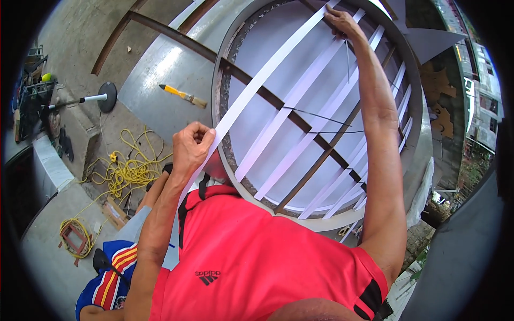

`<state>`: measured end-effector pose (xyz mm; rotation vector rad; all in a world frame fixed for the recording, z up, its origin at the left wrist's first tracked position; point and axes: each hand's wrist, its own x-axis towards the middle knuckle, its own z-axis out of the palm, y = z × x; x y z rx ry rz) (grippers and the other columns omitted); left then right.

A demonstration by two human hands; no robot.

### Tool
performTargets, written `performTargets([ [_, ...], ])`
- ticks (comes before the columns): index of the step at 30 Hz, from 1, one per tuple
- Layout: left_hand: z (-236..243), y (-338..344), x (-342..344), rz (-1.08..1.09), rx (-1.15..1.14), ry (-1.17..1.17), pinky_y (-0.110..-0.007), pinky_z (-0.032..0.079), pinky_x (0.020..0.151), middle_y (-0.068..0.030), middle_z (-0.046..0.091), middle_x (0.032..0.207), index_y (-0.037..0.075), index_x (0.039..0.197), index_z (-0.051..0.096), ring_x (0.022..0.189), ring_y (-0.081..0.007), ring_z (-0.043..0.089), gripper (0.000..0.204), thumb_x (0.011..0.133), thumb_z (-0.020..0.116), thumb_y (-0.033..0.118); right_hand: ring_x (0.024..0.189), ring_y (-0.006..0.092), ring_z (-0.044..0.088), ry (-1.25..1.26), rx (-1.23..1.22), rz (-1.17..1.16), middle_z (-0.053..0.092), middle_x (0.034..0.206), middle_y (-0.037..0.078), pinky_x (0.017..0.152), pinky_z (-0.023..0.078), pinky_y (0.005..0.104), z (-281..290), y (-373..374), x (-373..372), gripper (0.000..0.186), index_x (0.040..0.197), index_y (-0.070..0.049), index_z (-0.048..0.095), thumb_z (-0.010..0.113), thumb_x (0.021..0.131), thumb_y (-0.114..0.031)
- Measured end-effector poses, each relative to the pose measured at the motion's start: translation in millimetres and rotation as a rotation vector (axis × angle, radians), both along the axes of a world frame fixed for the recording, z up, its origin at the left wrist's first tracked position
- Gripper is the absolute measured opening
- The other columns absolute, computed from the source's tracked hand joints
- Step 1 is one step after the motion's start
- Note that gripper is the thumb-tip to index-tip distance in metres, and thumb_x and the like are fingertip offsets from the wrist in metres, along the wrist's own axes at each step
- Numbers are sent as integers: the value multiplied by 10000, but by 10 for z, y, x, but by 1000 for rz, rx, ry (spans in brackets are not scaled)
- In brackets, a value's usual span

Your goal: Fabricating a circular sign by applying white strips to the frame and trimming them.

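Your left hand (191, 150) was raised just outside the near-left rim of the round frame (321, 222), thumb and fingers clamped on the white strip (266, 72). You reached across the frame with your right hand (341, 24), fingers curled by its far rim; I couldn't tell whether they gripped. The strip, long, flat and narrow, slanted across the frame's left part.

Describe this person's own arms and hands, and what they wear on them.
The left hand and right hand are ungloved, and both forearms are bare, with no watch or wristband visible. The upper arms emerge from short red sleeves of a red shirt; black panels show near the right sleeve.
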<state>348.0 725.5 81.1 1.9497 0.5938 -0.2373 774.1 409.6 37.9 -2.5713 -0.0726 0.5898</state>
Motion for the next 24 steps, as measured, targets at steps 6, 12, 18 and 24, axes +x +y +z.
performTargets([
  [6,-45,-14,-19,31,-24,-53,-261,519,581,-77,687,666,-28,809,685,599,-98,640,199,870,711,160,484,116,596,-6,44,-3,628,621,48,449,451,274,-94,-61,46,491,1411,-265,567,588,968,-477],
  [12,-66,-12,-32,49,-51,-41,-264,526,593,-75,692,675,-28,816,684,612,-99,650,201,877,709,162,490,124,606,-24,-5,5,639,623,45,434,461,275,-64,-49,34,518,1464,-314,490,563,981,-486],
  [18,-55,22,-12,-12,-15,-23,-300,526,650,-114,703,740,-41,868,683,686,-136,655,233,872,702,191,491,126,583,-55,35,-33,622,648,63,470,507,299,-149,-34,52,558,1458,-307,498,590,952,-521],
  [24,-138,74,-36,5,-18,-3,-288,528,645,-107,714,737,-36,859,709,681,-129,662,238,847,717,201,489,123,576,8,115,27,633,704,31,424,480,298,22,47,-50,460,1376,-144,583,600,972,-365],
])
